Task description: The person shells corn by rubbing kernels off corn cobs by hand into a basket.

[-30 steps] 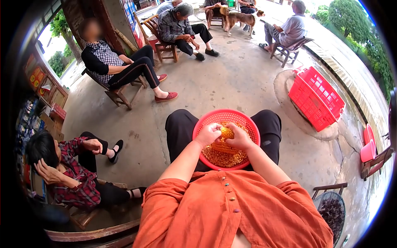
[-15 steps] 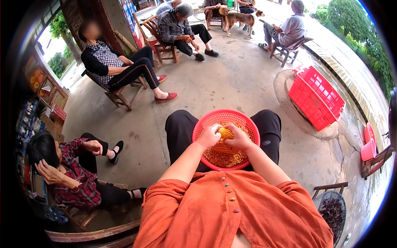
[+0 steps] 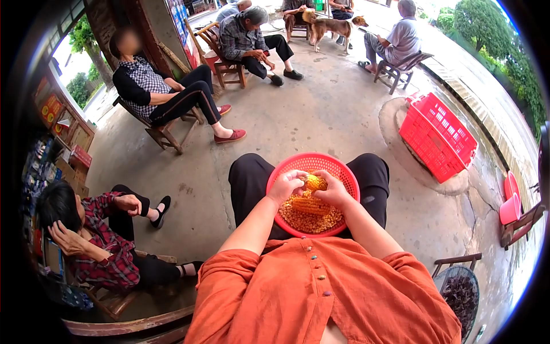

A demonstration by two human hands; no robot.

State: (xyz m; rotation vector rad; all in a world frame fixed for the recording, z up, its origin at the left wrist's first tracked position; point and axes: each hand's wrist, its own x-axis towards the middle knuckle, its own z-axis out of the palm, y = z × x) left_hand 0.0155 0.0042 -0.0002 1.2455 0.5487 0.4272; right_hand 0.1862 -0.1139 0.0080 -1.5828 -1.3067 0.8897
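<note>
On my lap sits a red perforated plastic basket (image 3: 276,169) with loose yellow-orange corn kernels (image 3: 309,224) in it. Above the kernels I hold a corn cob (image 3: 315,182) between my two hands. My right hand (image 3: 334,190) is closed around its right side. My left hand (image 3: 285,186) has its fingers curled at the cob's left end, thumb and fingertips close together. A second corn cob (image 3: 310,205) lies on the kernels just below my hands. My fingers hide part of the held cob.
A red plastic crate (image 3: 438,137) stands on the concrete floor at right, with a pink basin (image 3: 510,208) farther over. Several people sit on chairs around, one in a plaid shirt (image 3: 120,252) close at left. A dog (image 3: 335,27) stands at the back.
My left hand has shifted slightly left and its fingers have moved on the cob, leaving more of it showing. The cob lying in the basket is more visible. The basket has hardly moved.
</note>
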